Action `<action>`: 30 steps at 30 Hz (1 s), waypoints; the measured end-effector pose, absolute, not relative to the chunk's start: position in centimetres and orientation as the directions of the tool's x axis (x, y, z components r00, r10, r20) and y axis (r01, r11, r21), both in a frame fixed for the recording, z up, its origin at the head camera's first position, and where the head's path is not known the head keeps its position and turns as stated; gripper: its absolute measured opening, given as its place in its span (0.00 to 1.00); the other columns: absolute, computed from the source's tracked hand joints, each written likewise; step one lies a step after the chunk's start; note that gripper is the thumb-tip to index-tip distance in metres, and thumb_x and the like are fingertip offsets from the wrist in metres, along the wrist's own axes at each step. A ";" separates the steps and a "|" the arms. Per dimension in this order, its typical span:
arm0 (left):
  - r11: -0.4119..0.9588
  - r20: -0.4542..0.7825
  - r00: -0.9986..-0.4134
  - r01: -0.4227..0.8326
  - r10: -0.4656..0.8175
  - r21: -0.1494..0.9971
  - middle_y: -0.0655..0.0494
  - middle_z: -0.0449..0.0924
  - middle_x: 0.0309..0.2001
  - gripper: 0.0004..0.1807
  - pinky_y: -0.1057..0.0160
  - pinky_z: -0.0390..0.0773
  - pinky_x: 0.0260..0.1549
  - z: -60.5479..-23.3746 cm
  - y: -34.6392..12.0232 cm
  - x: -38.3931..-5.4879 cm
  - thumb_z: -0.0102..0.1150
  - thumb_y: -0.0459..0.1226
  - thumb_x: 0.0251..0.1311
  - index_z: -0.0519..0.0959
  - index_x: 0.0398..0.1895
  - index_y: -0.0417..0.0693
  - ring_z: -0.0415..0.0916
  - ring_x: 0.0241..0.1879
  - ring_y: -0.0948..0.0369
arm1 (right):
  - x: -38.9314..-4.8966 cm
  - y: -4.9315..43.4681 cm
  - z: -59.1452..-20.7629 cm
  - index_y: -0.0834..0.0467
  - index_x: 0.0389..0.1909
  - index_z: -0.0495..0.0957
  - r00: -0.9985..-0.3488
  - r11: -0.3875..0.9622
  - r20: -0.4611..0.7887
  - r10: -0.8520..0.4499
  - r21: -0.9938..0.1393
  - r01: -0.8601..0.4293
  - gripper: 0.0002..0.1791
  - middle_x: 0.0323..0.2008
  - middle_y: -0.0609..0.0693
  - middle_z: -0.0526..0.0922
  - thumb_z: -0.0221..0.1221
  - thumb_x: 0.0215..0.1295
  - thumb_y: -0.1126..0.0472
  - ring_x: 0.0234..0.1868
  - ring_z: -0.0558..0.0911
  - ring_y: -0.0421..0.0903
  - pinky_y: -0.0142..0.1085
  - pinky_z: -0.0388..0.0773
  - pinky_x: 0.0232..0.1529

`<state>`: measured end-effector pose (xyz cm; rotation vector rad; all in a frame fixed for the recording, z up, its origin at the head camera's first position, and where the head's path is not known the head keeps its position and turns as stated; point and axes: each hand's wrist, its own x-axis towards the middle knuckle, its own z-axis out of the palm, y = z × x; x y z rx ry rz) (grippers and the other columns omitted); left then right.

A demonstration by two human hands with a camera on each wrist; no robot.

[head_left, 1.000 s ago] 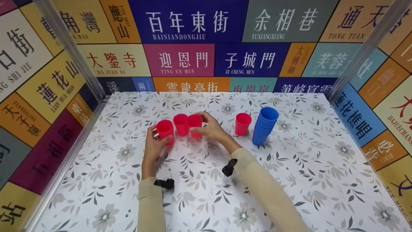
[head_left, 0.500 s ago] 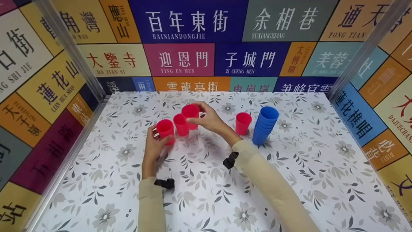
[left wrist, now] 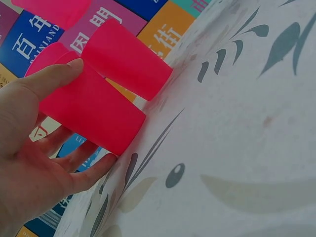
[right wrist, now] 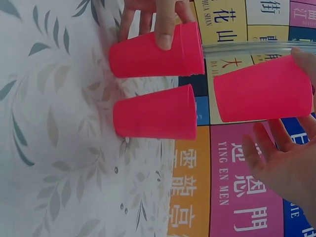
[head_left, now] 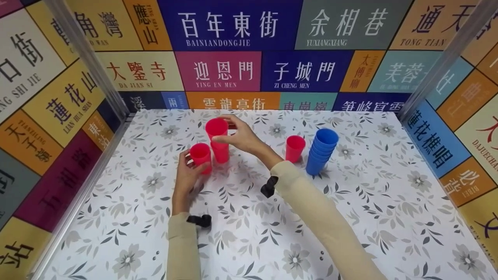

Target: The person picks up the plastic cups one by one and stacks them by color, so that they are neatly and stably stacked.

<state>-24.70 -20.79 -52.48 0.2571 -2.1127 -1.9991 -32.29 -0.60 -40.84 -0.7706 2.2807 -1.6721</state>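
My left hand (head_left: 184,177) grips an upright red cup (head_left: 200,152) standing on the table; in the right wrist view a second rim line shows near this cup's mouth. Just behind and right of it stands another red cup (head_left: 221,154), also seen in the left wrist view. My right hand (head_left: 244,136) holds a third red cup (head_left: 216,126) between thumb and fingers. The right wrist view shows this held cup (right wrist: 264,91) raised over the mouth of the standing cup (right wrist: 155,113), with a gap between them.
To the right, one more red cup (head_left: 295,148) stands upright beside a leaning-looking stack of several blue cups (head_left: 321,152). A flower-patterned cover (head_left: 241,233) lies over the table. Panels with printed signs (head_left: 229,27) enclose the back and sides.
My right hand has lifted its red cup from beside the middle cup and carried it up and left to above that cup. My left hand and its cup have stayed in place.
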 end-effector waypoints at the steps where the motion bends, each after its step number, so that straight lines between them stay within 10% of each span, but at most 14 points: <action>1: 0.054 0.040 -0.959 0.026 -0.280 0.998 0.41 0.69 0.65 0.41 0.61 0.76 0.56 -52.5 -20.8 -24.7 0.70 0.30 0.56 0.60 0.70 0.43 0.73 0.62 0.46 | -32.3 -0.9 -40.7 0.48 0.69 0.70 -0.842 0.217 0.134 -0.523 -0.934 -0.283 0.39 0.62 0.51 0.76 0.72 0.56 0.49 0.63 0.75 0.49 0.43 0.79 0.59; 30: 0.084 0.058 -0.964 0.037 -0.261 0.996 0.38 0.65 0.67 0.38 0.50 0.74 0.62 -52.6 -21.0 -24.8 0.64 0.27 0.60 0.57 0.71 0.41 0.71 0.63 0.43 | -30.4 -5.5 -42.6 0.48 0.69 0.70 -0.835 0.180 0.132 -0.535 -0.947 -0.265 0.37 0.60 0.52 0.77 0.70 0.58 0.50 0.56 0.77 0.47 0.36 0.79 0.51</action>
